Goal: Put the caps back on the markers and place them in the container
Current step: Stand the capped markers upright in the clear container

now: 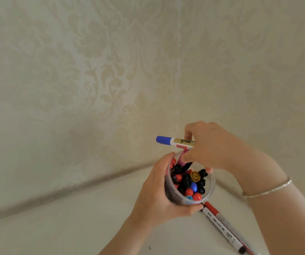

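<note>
Left hand [163,197] wraps the clear container [209,188], fingers curled round its wall; whether it stands on the white table [74,227] or is lifted off it, can't tell. Container sits close to the corner where the table meets the patterned wall [92,70]. Table lies open to the left and front; the right side is tight.

Container packed with capped markers, ends up: red, black, blue, one gold cap [195,176]. Too crowded to count exactly.

Right hand [214,150] above the rim, grip closed on two markers: blue-capped marker [173,141] held level, cap pointing left, and a pink marker [182,157] angled down into the container.

Two more markers lie on the table just right of the container, side by side: a red-capped marker [219,216] and a black-tipped marker [221,230]. Their near ends approach the table's front edge.
</note>
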Tool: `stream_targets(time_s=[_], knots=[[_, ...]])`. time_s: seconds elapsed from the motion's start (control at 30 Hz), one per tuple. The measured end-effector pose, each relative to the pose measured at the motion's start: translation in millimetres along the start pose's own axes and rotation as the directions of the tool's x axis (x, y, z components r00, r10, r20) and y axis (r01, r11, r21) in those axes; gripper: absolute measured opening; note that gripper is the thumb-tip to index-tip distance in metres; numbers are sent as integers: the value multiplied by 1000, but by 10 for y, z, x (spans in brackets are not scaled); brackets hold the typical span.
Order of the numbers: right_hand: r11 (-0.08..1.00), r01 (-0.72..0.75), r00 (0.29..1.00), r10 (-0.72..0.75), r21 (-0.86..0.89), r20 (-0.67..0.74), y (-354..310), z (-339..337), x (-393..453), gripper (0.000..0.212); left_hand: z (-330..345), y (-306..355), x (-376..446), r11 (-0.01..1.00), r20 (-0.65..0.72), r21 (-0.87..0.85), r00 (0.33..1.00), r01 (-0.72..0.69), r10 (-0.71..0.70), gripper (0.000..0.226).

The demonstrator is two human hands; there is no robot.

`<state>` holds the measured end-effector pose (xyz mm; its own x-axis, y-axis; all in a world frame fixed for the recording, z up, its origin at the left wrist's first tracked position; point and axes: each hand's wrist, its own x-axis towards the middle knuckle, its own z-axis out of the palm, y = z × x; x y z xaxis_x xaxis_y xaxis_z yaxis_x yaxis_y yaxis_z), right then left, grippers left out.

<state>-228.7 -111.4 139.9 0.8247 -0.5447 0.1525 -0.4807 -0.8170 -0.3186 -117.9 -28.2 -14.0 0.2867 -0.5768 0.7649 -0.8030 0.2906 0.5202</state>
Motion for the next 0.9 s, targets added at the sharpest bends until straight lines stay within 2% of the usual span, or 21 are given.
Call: stream_targets(time_s=[0.1, 0.2, 0.23, 0.33, 0.37, 0.47, 0.53, 0.6, 0.67, 0.73, 0.8, 0.9], knots=[[999, -2, 1000, 2, -49, -3, -11, 104, 20, 18, 12, 10, 1, 1000, -11, 2, 1000, -18, 18, 104], [997, 1, 996, -8, -74, -93, -18, 249, 73, 12, 31, -9, 39, 1000, -34, -21, 999, -11, 10, 103], [998, 5, 997, -9, -57, -82, -21, 244, 81, 12, 26, -26, 41, 999, -32, -36, 999, -3, 1, 103], [984, 45, 994, -61, 175, 89, -9, 100, 40, 14, -26, -79, 7, 997, -53, -77, 998, 33, -37, 103], [959, 57, 992, -86, 276, 94, -11, 44, 8, 15, -48, -92, -11, 996, -73, -82, 996, 38, -44, 104], [877, 65, 991, 0, 476, -135, -3, -70, -59, 25, -90, -86, -56, 995, -97, -94, 995, 23, -32, 102], [870, 83, 969, 43, 486, -243, -16, -102, -73, 39, -99, -64, -85, 994, -73, -102, 997, 25, -33, 102], [871, 100, 960, 43, 481, -278, 0, -110, -61, 37, -96, -55, -117, 996, -53, -83, 998, 16, -21, 104], [916, 65, 974, 29, 397, -226, 62, -106, -30, 31, -98, -51, -138, 997, -57, -78, 998, 10, -15, 106], [948, 21, 999, -9, 317, -38, 120, -79, -11, 27, -107, -39, -140, 996, -75, -92, 997, 5, -12, 104], [950, 10, 989, -56, 313, 138, 170, -11, 13, 19, -126, 24, -113, 991, -77, -132, 997, -12, 2, 102], [962, -14, 974, -47, 272, 220, 233, 140, 65, 14, -145, 67, -90, 976, -51, -210, 998, -48, 39, 104]])
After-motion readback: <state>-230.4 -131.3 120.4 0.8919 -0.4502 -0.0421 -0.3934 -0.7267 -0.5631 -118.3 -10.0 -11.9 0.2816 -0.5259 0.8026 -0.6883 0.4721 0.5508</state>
